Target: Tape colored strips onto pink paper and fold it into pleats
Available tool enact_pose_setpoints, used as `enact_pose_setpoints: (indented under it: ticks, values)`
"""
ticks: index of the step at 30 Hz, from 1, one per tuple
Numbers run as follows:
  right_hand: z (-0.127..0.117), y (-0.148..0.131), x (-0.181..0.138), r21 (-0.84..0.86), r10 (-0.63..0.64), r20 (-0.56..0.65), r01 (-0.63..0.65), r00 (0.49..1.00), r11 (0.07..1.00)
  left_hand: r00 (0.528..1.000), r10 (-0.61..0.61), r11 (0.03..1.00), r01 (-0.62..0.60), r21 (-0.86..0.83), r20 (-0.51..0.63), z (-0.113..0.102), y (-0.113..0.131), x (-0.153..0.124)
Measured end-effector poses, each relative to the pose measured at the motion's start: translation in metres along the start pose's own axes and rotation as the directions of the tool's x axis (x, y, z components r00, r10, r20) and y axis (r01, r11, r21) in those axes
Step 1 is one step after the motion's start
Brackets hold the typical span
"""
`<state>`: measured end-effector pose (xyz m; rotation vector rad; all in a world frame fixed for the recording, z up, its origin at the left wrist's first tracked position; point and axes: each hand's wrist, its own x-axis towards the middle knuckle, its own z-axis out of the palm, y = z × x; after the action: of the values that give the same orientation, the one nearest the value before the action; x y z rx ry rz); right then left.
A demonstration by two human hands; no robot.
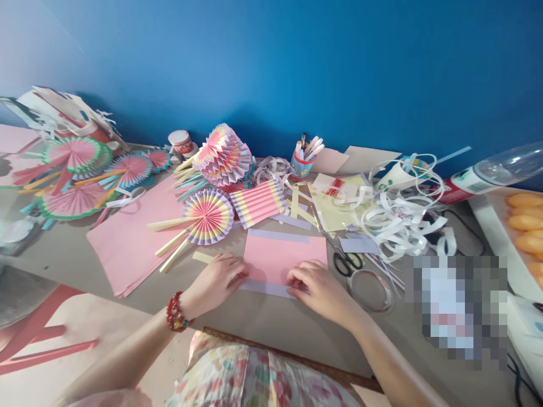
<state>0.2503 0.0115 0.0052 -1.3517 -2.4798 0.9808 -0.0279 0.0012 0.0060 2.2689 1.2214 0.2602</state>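
A pink sheet of paper (285, 254) lies flat on the table in front of me. One lavender paper strip (278, 235) runs along its far edge and another lavender strip (265, 288) along its near edge. At the sheet's left edge, near the lower corner, my left hand (218, 278) is closed, fingertips on the paper. My right hand (318, 285) pinches at the lower right, thumb and forefinger on the near strip. A short yellow strip (202, 257) pokes out beside my left hand.
Finished paper fans (208, 216) and a pleated striped paper (259, 204) lie behind the sheet. Stacked pink paper (127, 243) is at left. To the right are scissors (348, 263), a tape roll (370, 290), tangled white strips (396, 220) and a plastic bottle (496, 172).
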Motion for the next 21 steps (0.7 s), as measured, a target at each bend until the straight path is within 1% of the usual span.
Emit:
enact_pose_setpoints:
  ticks: [7, 15, 21]
  values:
    - [-0.0004, -0.0004, 0.0004, -0.002, -0.002, -0.001, 0.002, 1.0, 1.0, 1.0, 0.006, 0.999, -0.006, 0.032, 0.009, -0.0009, 0.002, 0.0005]
    - [-0.0007, -0.0023, 0.0013, -0.01, -0.005, -0.003, 0.005, 1.0, 1.0, 1.0, -0.007, 0.994, 0.005, 0.105, 0.011, 0.0014, 0.0029, -0.0005]
    - [0.0005, -0.0031, 0.0001, -0.026, -0.005, -0.016, 0.004, 1.0, 1.0, 1.0, -0.002, 0.994, 0.001, 0.107, 0.004, 0.0018, 0.0035, -0.0009]
